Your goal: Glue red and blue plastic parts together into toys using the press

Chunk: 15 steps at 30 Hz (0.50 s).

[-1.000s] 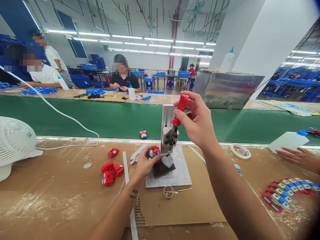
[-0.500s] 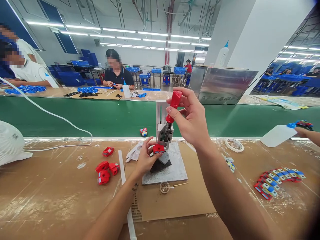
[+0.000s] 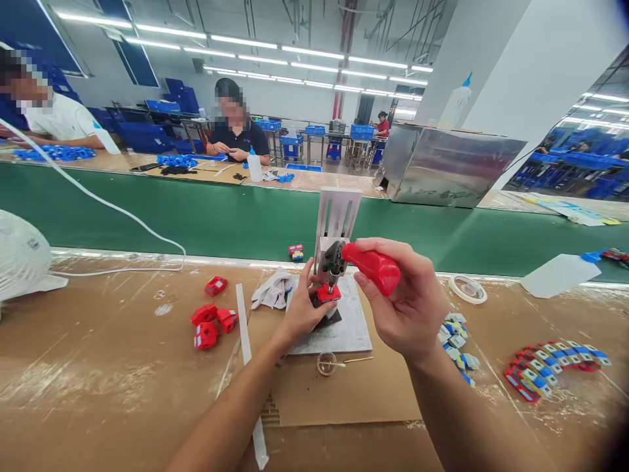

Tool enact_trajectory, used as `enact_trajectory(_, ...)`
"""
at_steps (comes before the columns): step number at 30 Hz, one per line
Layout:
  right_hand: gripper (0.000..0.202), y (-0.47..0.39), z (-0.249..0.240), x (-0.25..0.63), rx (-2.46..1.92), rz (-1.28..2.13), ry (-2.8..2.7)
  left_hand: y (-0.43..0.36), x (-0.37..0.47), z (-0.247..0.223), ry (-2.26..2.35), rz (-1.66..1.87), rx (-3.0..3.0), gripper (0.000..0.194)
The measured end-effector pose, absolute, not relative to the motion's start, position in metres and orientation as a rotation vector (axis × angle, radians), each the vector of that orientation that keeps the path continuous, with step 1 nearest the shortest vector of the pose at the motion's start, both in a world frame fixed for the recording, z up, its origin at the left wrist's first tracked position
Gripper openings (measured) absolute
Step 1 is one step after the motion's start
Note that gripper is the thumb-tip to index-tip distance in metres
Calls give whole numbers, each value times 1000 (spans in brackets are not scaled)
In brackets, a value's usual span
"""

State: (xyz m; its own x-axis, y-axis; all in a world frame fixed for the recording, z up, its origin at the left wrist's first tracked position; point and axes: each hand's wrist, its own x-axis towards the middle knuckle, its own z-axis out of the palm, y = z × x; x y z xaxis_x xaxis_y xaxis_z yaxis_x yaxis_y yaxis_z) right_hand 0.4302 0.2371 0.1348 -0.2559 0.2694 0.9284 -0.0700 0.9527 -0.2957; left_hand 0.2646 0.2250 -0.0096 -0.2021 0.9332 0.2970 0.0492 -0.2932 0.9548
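Note:
My right hand (image 3: 410, 295) is wrapped round the red handle (image 3: 376, 265) of a small hand press (image 3: 337, 216), the lever swung down toward me. Under the press tip, my left hand (image 3: 304, 305) grips a red plastic toy car part (image 3: 328, 294) by its side. The tip meets the top of this part. A flat grey metal base (image 3: 351, 328) carries the press; a dark pad (image 3: 334, 319) lies beneath the part, mostly hidden by my left hand.
Several red car parts (image 3: 206, 334) lie at left, beside a white strip (image 3: 243, 321). A white glove (image 3: 272, 292) lies behind my left hand. At right are blue-white parts (image 3: 457, 341), a tape roll (image 3: 468, 289) and a curved row of cars (image 3: 555, 360). Co-workers sit across the green belt (image 3: 236, 223).
My right hand has pulled the red lever down from upright, and the press tip has come down onto the red part. My left hand still holds that part. The view has shifted slightly.

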Motion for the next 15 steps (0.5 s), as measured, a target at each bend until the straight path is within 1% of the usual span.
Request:
enact_trajectory(2,60,237,128,432,-94,222,-1835,225,265,-9,1201,1596,1345,103)
enact_trajectory(4,59,237,120,436,-55,112,-1866,225,264,-9,1178,1594,1344,103)
enact_trajectory(9,41,233,92,452,-68,-41,-1971,226,265,-12,1196,1599,1372,102)
enact_trajectory(11,41,228,78,456,-82,-46,-2005,226,265,-14,1203,1608,1393,101)
enact_trajectory(13,44,220,66,457,-161,85,-1945,227,265,-15,1213,1604,1396,100)
enact_trajectory(15,46,211,62,454,-302,443,-1793,227,264,-15,1229,1581,1397,100)
